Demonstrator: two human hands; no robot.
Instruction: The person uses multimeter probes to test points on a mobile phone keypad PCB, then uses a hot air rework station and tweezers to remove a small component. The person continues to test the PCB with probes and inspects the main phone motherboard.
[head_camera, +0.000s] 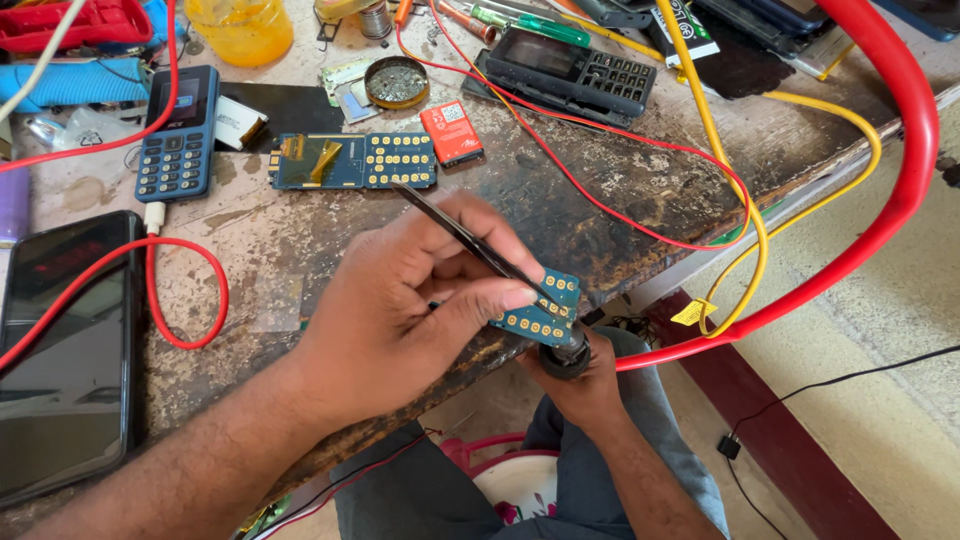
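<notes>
Hands work together at the near edge of a worn, stained tabletop (620, 190), seen from above. The left hand (400, 310), reaching in from the lower left, pinches a thin pair of black tweezers (470, 240) between thumb and fingers. The tweezers' long axis runs diagonally from upper left down to lower right, their tips meeting a small blue circuit board (545, 310) dotted with gold keypad contacts. That board sits just right of the left hand's fingertips, tilted, held out beyond the tabletop's edge and above the person's lap. The right hand (585, 385) comes up from below, closed around a dark round object (565, 357) directly under the board; what it is cannot be told. Both hands touch or nearly touch the board, the left from above, the right from beneath.

Farther back on the tabletop lie a longer blue keypad board (350, 160), a red phone battery (451, 132), a round solder tin (397, 82), a blue keypad phone (178, 130) and a black keypad phone body (570, 75). A dark smartphone (60, 350) lies at left. Red wires (190, 300) and a yellow wire (740, 200) loop across, and a thick red tube (890, 180) arcs at right.
</notes>
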